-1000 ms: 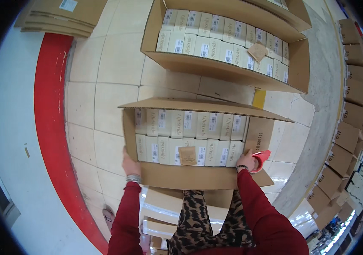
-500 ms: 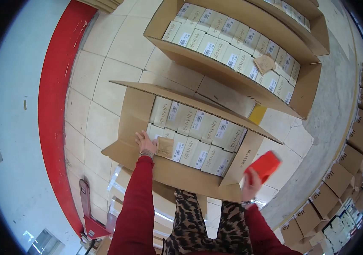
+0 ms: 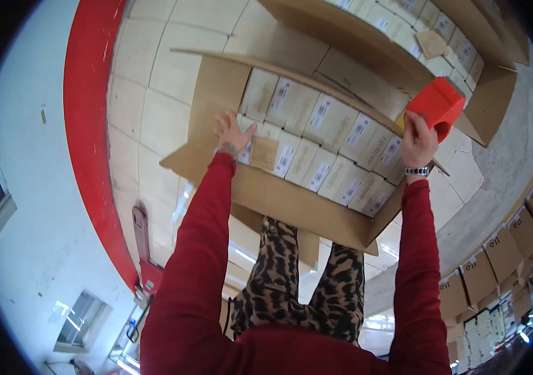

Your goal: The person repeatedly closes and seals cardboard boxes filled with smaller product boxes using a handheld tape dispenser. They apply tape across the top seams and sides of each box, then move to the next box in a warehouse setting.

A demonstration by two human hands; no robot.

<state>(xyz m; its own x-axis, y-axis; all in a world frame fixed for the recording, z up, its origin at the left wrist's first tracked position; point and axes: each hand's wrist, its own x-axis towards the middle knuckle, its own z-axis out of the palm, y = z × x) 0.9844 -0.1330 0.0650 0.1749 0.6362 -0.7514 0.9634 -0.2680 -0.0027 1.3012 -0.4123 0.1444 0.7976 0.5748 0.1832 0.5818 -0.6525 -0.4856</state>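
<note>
An open cardboard carton [image 3: 291, 207] stands in front of my legs, filled with rows of pale shoe boxes [image 3: 325, 125]. A small brown paper packet [image 3: 264, 154] lies on the boxes at the near left. My left hand [image 3: 234, 134], fingers spread, is at the carton's left end, beside the packet. Over the far right corner, my right hand [image 3: 420, 144] grips a red tape dispenser [image 3: 436, 105] with a round opening and a greyish edge. The carton's right end flap is partly hidden by my right arm.
Beyond stands a second open carton [image 3: 335, 28] of similar boxes, with another brown packet [image 3: 432, 44] on top. Brown cartons [image 3: 494, 265] line the right side. A red pallet jack [image 3: 144, 240] stands at the left, near the red-based wall [image 3: 82, 125].
My right hand has carried the tape dispenser forward from the near right corner to the far right one. My left hand's fingers are spread wider, and the view has shifted.
</note>
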